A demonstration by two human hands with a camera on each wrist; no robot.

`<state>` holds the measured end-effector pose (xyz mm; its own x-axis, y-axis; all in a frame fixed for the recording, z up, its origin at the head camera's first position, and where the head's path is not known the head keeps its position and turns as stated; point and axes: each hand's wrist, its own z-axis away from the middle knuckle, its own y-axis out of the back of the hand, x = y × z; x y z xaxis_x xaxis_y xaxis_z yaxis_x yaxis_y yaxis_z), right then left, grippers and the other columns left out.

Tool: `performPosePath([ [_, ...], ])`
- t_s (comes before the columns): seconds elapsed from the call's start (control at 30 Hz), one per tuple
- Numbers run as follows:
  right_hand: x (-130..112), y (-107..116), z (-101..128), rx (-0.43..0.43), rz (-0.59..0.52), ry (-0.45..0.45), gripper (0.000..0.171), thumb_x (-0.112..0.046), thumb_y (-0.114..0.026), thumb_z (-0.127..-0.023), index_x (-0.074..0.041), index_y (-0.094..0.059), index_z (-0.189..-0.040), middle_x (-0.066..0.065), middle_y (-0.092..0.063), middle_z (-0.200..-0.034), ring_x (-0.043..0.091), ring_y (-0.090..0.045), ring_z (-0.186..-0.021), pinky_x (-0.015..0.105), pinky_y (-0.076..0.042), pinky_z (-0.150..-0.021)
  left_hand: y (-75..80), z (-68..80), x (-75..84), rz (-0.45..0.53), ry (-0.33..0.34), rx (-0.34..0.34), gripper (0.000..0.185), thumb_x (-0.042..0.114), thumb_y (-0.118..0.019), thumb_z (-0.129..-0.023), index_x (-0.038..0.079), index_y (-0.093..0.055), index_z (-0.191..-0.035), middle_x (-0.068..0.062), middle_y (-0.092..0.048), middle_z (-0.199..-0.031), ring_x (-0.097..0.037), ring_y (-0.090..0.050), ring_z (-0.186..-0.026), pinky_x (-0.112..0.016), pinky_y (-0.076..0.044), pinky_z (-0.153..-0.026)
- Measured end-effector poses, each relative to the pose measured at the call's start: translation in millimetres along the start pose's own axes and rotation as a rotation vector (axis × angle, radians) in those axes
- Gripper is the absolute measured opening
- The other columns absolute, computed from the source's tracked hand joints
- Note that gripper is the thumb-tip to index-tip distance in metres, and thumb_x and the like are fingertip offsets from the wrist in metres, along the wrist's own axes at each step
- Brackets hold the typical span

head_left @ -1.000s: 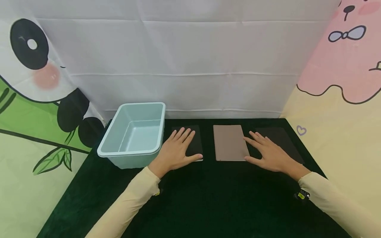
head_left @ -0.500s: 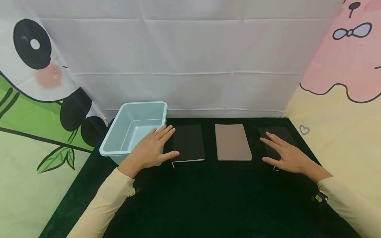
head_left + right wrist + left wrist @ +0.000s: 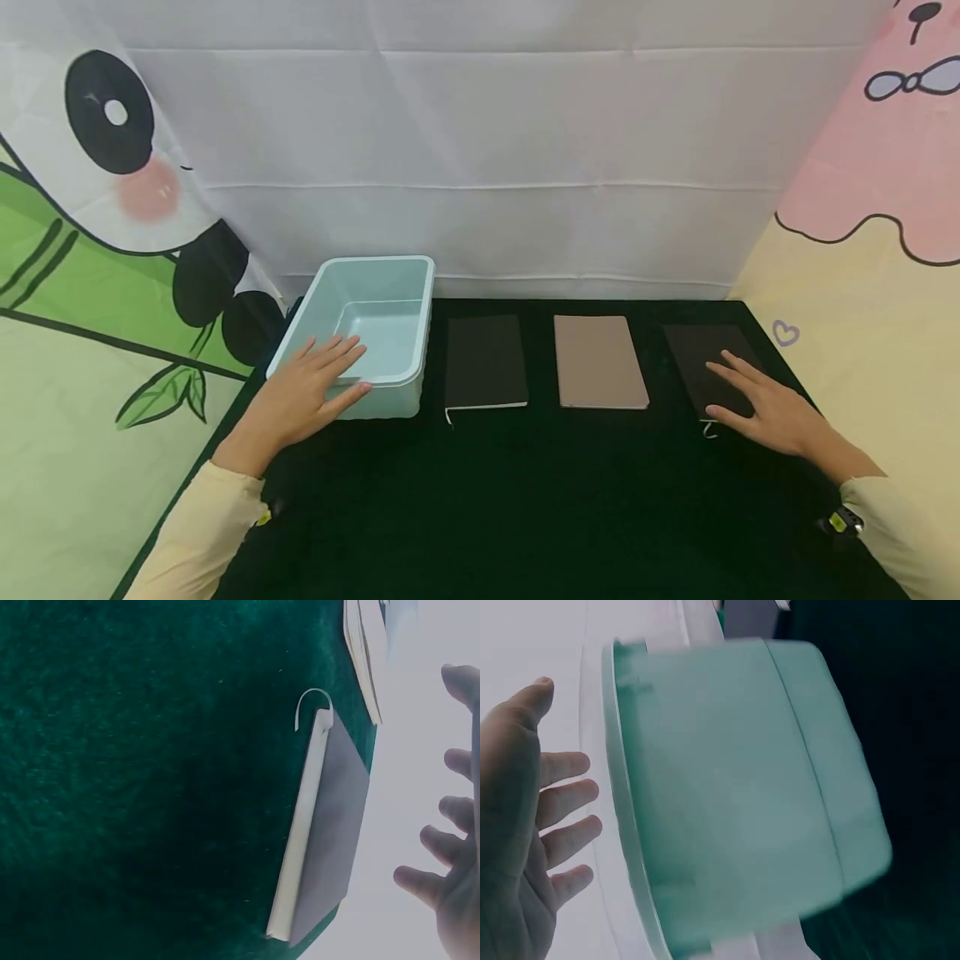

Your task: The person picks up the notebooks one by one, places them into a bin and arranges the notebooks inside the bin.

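Your left hand (image 3: 300, 398) lies flat, fingers straight and slightly spread, over the near left corner of the pale blue plastic bin (image 3: 397, 283), a smooth rounded rectangular tub standing at the desk's (image 3: 525, 500) far left on dark green, felt-like cloth. Your right hand (image 3: 772, 408) hovers palm down, fingers apart and holding nothing, over the near end of the right black notebook (image 3: 697, 354), a thin matte rectangle. A tan notebook (image 3: 598, 360) and another black notebook (image 3: 484, 360) lie between.
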<state>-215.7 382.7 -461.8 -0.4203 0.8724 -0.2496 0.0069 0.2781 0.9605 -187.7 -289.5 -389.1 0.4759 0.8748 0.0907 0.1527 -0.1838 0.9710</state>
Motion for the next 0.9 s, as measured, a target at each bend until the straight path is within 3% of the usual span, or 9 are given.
performPosePath([
  [0.17, 5, -4, 6, -0.011, -0.009, -0.044, 0.075, -0.045, -0.068, -0.097, -0.009, -0.038, -0.156, 0.026, -0.022, -0.166, 0.062, -0.043, -0.131, 0.078, -0.037, -0.093, 0.4, 20.8, -19.2, -0.048, 0.008, 0.075, 0.058, 0.043, -0.064, -0.1, 0.005, -0.058, -0.144, -0.018, -0.054, -0.15, -0.042, -0.048, -0.14, -0.06, -0.027, -0.117],
  [0.4, 9, -11, 9, -0.017, -0.016, -0.081, 0.076, -0.046, -0.068, -0.097, -0.008, -0.038, -0.156, 0.029, -0.022, -0.165, 0.063, -0.042, -0.131, 0.078, -0.036, -0.094, -5.4, 43.7, -38.7, -0.05, 0.056, 0.081, 0.055, 0.036, -0.067, -0.099, 0.003, -0.059, -0.142, -0.02, -0.057, -0.146, -0.044, -0.05, -0.137, -0.058, -0.025, -0.119],
  [0.77, 17, -11, 15, -0.04, -0.015, -0.133, 0.076, -0.047, -0.065, -0.099, -0.005, -0.035, -0.156, 0.033, -0.021, -0.163, 0.064, -0.044, -0.128, 0.078, -0.036, -0.094, -11.6, 56.0, -51.7, -0.007, 0.081, 0.102, 0.053, 0.035, -0.067, -0.099, 0.005, -0.059, -0.143, -0.018, -0.059, -0.145, -0.044, -0.048, -0.138, -0.057, -0.024, -0.12],
  [0.9, 20, -12, 17, -0.038, -0.025, -0.147, 0.076, -0.047, -0.064, -0.099, -0.004, -0.036, -0.155, 0.035, -0.023, -0.161, 0.065, -0.042, -0.129, 0.079, -0.034, -0.095, -14.3, 57.4, -55.2, 0.027, 0.09, 0.146, 0.052, 0.034, -0.071, -0.097, 0.007, -0.061, -0.141, -0.017, -0.061, -0.143, -0.045, -0.047, -0.139, -0.063, -0.035, -0.111],
])
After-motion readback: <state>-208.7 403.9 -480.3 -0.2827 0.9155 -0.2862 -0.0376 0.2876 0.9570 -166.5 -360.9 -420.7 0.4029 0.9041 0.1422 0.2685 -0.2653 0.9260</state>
